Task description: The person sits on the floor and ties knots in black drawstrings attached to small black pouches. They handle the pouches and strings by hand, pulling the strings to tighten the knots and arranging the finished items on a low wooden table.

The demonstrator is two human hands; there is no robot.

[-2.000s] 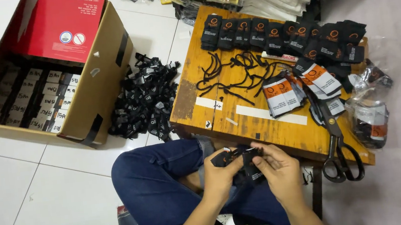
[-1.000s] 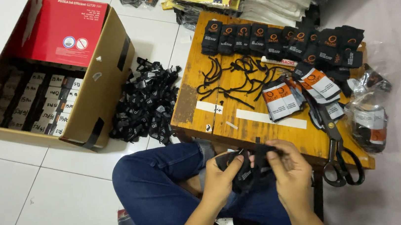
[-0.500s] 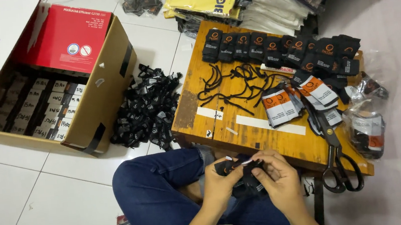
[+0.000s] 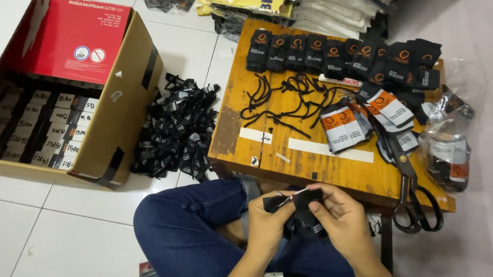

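White floor tiles surround a low wooden table (image 4: 323, 167) that carries rows of black tags, loose black cords (image 4: 282, 101) and large scissors (image 4: 412, 200). Above the lap, the left hand (image 4: 268, 225) and the right hand (image 4: 341, 223) both pinch one small black tag (image 4: 302, 203) between thumb and fingers — it seems they are fitting something thin and pale to it. A heap of black tags (image 4: 179, 133) lies beside an open cardboard box (image 4: 110, 119).
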